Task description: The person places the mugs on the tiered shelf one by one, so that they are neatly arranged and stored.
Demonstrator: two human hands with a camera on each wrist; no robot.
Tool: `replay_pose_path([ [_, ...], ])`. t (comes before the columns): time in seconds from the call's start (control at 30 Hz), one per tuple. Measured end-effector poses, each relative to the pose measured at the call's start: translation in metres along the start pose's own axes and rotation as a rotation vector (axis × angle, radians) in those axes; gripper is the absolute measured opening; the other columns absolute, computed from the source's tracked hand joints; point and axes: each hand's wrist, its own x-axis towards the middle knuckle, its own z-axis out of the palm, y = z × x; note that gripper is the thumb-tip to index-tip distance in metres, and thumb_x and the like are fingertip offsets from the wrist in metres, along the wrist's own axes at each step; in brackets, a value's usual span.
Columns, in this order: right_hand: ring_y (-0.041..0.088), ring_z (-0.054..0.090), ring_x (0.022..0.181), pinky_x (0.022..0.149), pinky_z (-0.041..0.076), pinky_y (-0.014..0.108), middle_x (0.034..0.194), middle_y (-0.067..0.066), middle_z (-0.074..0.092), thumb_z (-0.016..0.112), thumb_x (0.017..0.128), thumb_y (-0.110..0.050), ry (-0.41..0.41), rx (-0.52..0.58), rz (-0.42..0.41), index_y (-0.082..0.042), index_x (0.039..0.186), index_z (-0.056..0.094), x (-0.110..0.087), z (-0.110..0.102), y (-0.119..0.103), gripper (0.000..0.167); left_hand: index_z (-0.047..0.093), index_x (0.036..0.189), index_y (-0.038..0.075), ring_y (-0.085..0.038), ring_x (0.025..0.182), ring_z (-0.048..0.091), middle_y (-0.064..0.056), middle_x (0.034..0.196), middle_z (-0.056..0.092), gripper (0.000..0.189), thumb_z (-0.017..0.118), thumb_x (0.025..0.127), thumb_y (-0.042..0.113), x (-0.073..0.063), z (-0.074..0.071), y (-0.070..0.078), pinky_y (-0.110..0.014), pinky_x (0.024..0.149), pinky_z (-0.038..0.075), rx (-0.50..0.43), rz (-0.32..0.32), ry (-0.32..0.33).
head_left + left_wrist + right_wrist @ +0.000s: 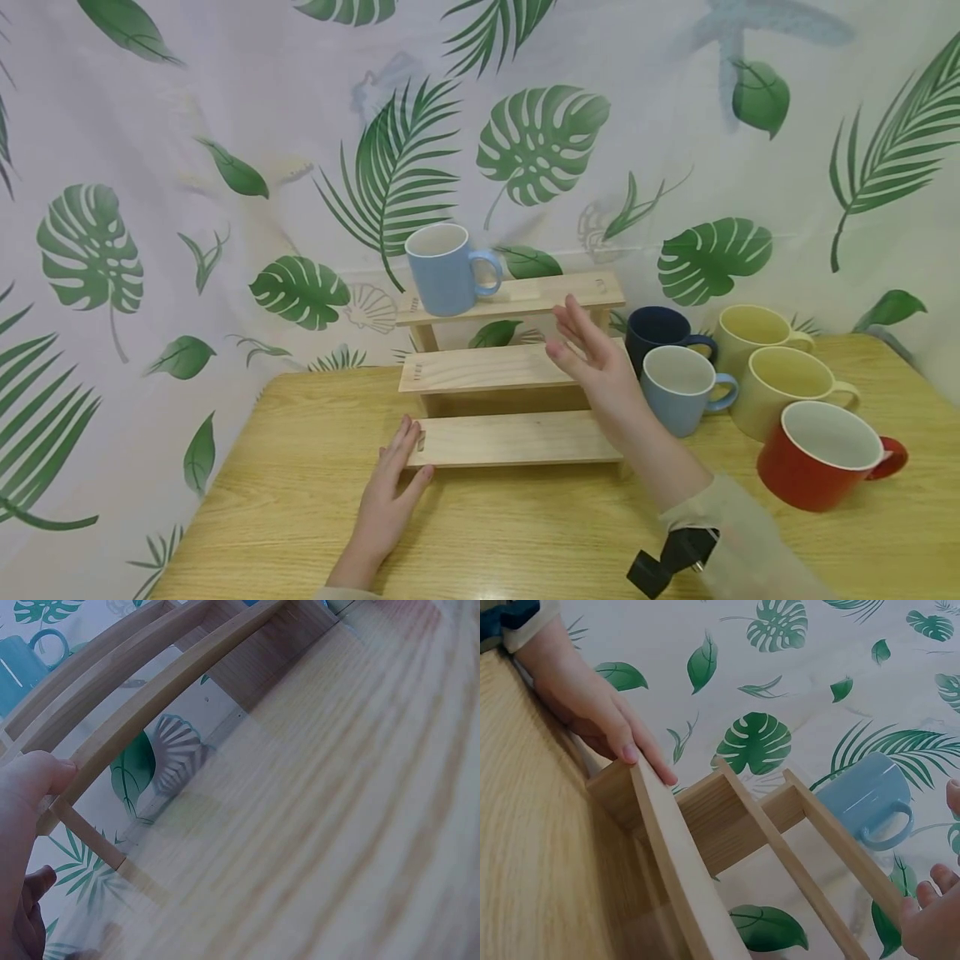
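A wooden three-step rack [517,437] stands on the table. My left hand [386,492] holds the left end of its lowest step; in the left wrist view the thumb [60,774] lies against the front edge. Seen from the right wrist, this hand [592,705] spans the step's end, thumb in front and a finger at the back. My right hand [600,375] is raised over the rack's right end with fingers extended, nothing in its grasp. A light blue mug [442,275] stands upright on the top step, toward the left, handle pointing right.
Right of the rack stand a dark navy mug [654,329], another light blue mug [675,392], two yellow mugs [750,329] and a red mug [806,467]. A white leaf-patterned cloth [247,100] hangs behind the wooden table [300,492].
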Motion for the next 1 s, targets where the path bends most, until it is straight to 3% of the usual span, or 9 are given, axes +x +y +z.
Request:
replay_pose_path([
  [0.17,0.017,0.027,0.139,0.110,0.027,0.041,0.153,-0.001,0.031,0.060,0.096,-0.023,0.006,-0.033,0.020,-0.020,0.154,0.021,-0.012,-0.006,0.002,0.070,0.031,0.151,0.019,-0.022,0.143,0.017,-0.003,0.157,0.020,0.061,0.056,0.097,0.032,0.000,0.000,0.002,-0.053,0.113,0.002,0.000,-0.011,-0.005],
  [0.4,0.022,0.030,0.138,0.102,0.038,0.027,0.153,0.004,0.033,0.059,0.096,-0.022,0.032,-0.092,0.040,-0.022,0.153,0.024,-0.025,-0.016,0.005,0.067,0.031,0.151,0.017,-0.020,0.143,0.017,-0.004,0.157,0.021,0.061,0.057,0.097,0.029,-0.001,-0.001,0.003,-0.053,0.113,0.003,-0.006,-0.010,-0.008],
  [0.63,0.028,0.032,0.137,0.094,0.041,0.016,0.151,0.008,0.035,0.061,0.095,-0.024,0.065,-0.169,0.037,-0.017,0.153,0.025,-0.036,-0.030,0.008,0.068,0.031,0.151,0.017,-0.021,0.143,0.018,-0.006,0.157,0.020,0.061,0.057,0.097,0.026,-0.001,-0.001,0.004,-0.055,0.113,0.004,-0.011,0.000,-0.012],
  [1.0,0.036,0.035,0.133,0.090,0.044,0.015,0.148,0.019,0.036,0.060,0.096,-0.017,0.101,-0.185,-0.001,-0.012,0.153,0.025,-0.054,-0.049,0.013,0.067,0.032,0.151,0.015,-0.019,0.143,0.019,-0.006,0.157,0.021,0.061,0.058,0.097,0.026,0.000,-0.001,0.005,-0.054,0.113,0.004,-0.016,0.005,-0.008],
])
